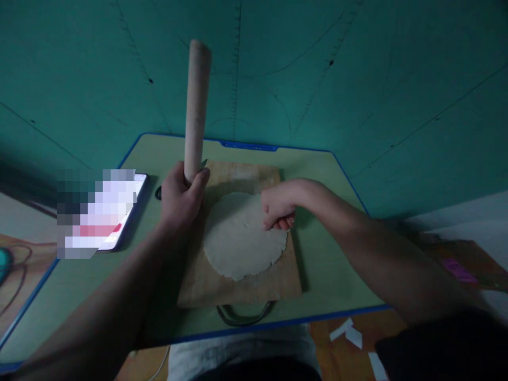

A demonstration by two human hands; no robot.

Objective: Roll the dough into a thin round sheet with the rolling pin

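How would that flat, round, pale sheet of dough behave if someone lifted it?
The flat, round, pale sheet of dough would probably flop, since it looks broad and thin. Its ragged edge suggests it might tear there.

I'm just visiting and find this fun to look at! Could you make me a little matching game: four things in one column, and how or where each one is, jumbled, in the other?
Things
1. Rolling pin
2. Dough
3. Board
4. Phone

How or where
A. Light brown, with straight edges
B. At the left side of the table, screen lit
C. Gripped in the left hand
D. Pale, flat and roughly round

Right pairs: 1-C, 2-D, 3-A, 4-B
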